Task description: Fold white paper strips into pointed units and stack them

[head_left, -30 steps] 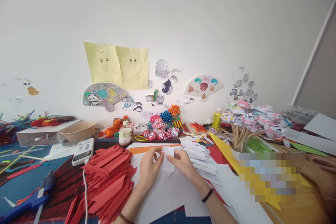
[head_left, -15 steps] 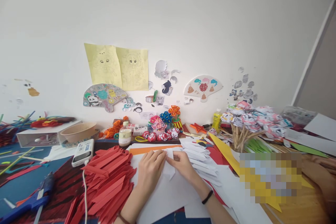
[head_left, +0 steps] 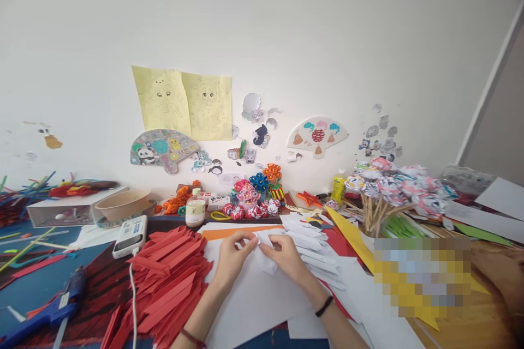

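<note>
Fingers (head_left: 250, 244) of both hands are pinching a small white paper piece (head_left: 265, 262), now crumpling where it lay flat a second ago.

Left hand (head_left: 232, 259) and right hand (head_left: 286, 259) are closing on its top edge, lifting and bunching the fold; the paper piece is hovering just above the big white sheet (head_left: 254, 305), between the red strips (head_left: 172, 278) and white folded strips (head_left: 311, 248).

A small white paper piece (head_left: 265, 253), creased and folded to a point at its lower end, is pinched from both sides above a large white sheet (head_left: 254, 300), just right of the red strips.
</note>
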`<state>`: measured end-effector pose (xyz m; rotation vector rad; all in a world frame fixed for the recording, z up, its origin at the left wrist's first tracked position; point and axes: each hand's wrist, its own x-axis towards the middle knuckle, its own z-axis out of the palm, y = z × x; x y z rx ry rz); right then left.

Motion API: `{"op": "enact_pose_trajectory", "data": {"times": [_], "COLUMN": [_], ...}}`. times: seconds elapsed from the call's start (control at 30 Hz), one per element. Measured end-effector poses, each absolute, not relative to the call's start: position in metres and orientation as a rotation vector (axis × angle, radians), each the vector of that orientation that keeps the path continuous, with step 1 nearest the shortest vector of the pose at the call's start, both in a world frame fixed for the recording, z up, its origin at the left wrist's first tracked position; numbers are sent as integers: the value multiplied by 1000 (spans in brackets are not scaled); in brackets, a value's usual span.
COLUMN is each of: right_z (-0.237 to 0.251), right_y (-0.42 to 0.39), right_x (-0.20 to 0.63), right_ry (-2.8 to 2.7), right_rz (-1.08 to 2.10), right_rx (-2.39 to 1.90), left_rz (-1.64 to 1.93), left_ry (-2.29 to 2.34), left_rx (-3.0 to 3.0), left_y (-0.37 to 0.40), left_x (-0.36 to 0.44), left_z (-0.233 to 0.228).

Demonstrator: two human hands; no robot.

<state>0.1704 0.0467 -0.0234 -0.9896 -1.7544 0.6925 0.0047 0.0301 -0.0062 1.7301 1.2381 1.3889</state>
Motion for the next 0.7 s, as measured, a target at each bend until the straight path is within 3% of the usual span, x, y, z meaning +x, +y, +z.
{"op": "enact_pose_trajectory", "data": {"times": [0.7], "right_z": [-20], "right_y": [44], "right_x": [172], "right_ry": [-1745], "right_rz": [808], "right_rx": [-919], "left_rz": [1327], "left_ry": [1171], "left_rx": [1779], "left_y": [30], "left_x": [2], "left_z": [-1]}}
